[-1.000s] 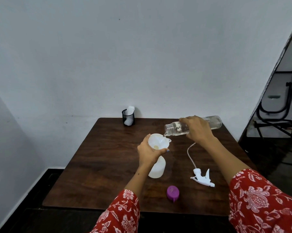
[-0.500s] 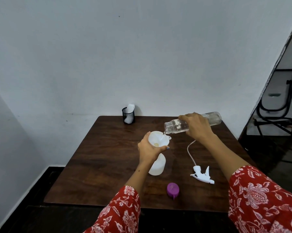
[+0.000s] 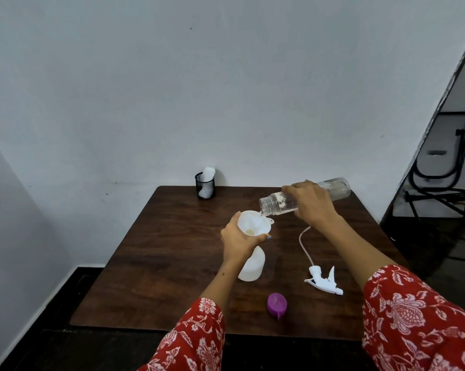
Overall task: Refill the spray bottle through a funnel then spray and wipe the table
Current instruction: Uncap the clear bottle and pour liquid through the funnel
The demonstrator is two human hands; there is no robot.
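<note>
Left hand [image 3: 239, 238]: we see it curled around the white funnel [image 3: 253, 223], fingers wrapped on the near side and the thumb on the far left rim. It holds the funnel tight.
Funnel: it sits upright in the top of the white spray bottle [image 3: 251, 266], right under our left hand. We can see a small yellowish spot at the bottom of the cone.
Spray bottle: it stands on the desk [image 3: 151, 258], just below the left hand and partly hidden by the wrist. Its top is off.
Right hand [image 3: 313, 203]: it is closed around the middle of the clear bottle [image 3: 279, 203], gripping from above.
Clear bottle: it is tipped almost flat, with its open mouth pointing to the left hand and reaching over the funnel's right rim. The bottom end sticks out past the right hand on the far side. Some water is inside, near the mouth.
Spray head [image 3: 322, 280]: it lies on its side on the desk, below the right arm and closer to us than the right hand. Its thin white tube [image 3: 303, 245] curls up toward the right hand.
Purple cap [image 3: 276, 305]: it lies on the desk near us, between our two arms.
Black mesh cup [image 3: 205, 185]: it stands at the far edge of the desk, well past the left hand, with something white [image 3: 207, 172] in it.
Sleeves [image 3: 418, 319]: red with white flowers, on both arms.
</note>
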